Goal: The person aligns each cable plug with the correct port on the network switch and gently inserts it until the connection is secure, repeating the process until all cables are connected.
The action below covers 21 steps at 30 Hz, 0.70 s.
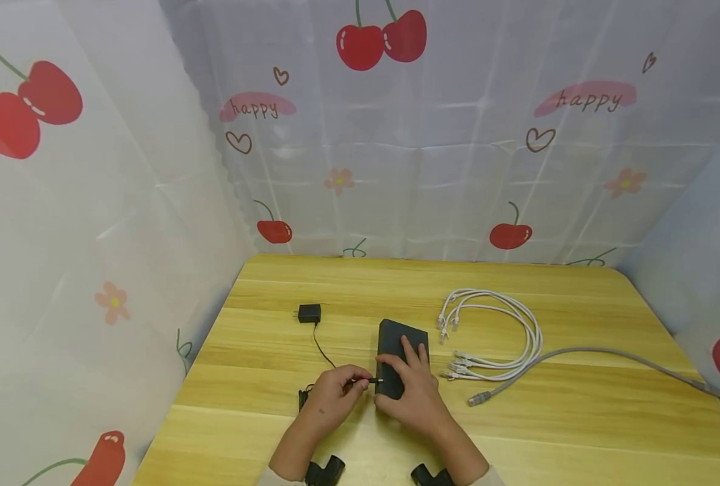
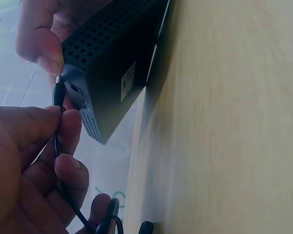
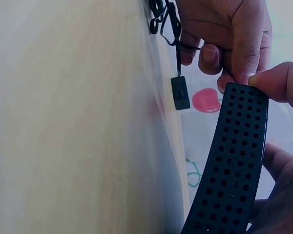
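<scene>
Sleeves: pale cuffs [image 1: 490, 476], nearest the head camera, lay below the black box [image 1: 391, 337], a black wrist camera [image 1: 326, 471] just above the left one.
Left hand [image 1: 328, 401]: left of the box, it pinched a thin black plug [image 2: 59, 92] between thumb and fingertips.
Right hand [image 1: 417, 391]: over the box, it gripped the casing, thumb at the near left corner, other fingers spread across the top.
Box: in the right hand, tilted, its socket edge raised off the table [image 1: 578, 425]; whether the far edge touched, I could not tell.
Plug: its tip was at the box's left edge, near a socket [image 2: 74, 88]; some metal showed, so it seemed not yet pushed home.
Cord [image 1: 324, 349]: it ran from beside the left hand to the adapter [image 1: 309, 313], beyond the box to the left, prongs bare.
Cables: white cables [image 1: 539, 337] and a grey cable [image 1: 578, 349] lay right of the box, apparently unconnected to it.
Curtain [image 1: 457, 162]: cherry-printed, beyond the box.
</scene>
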Tool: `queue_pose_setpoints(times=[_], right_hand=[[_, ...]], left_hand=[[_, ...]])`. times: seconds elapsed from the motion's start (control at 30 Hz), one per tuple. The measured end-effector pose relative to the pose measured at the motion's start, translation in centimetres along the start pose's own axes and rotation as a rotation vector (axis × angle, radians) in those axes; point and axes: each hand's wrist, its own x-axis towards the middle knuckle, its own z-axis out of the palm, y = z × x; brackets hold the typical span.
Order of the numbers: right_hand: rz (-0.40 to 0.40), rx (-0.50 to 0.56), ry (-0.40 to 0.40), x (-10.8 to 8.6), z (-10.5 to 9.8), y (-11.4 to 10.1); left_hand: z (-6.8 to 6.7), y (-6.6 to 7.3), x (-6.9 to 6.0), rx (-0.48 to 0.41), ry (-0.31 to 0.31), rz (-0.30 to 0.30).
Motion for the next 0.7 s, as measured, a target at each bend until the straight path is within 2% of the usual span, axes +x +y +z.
queue_pose_setpoints(times=[0.53, 0.7], right_hand=[[0.002, -0.007, -0.009, 0.04, 0.02, -0.02], [0.007, -0.007, -0.011, 0.04, -0.05, -0.13]], left_hand=[[-0.20, 0.16, -0.02, 0.031, 0.035, 0.011], [-0.25, 0.11, 0.05, 0.034, 0.062, -0.022]])
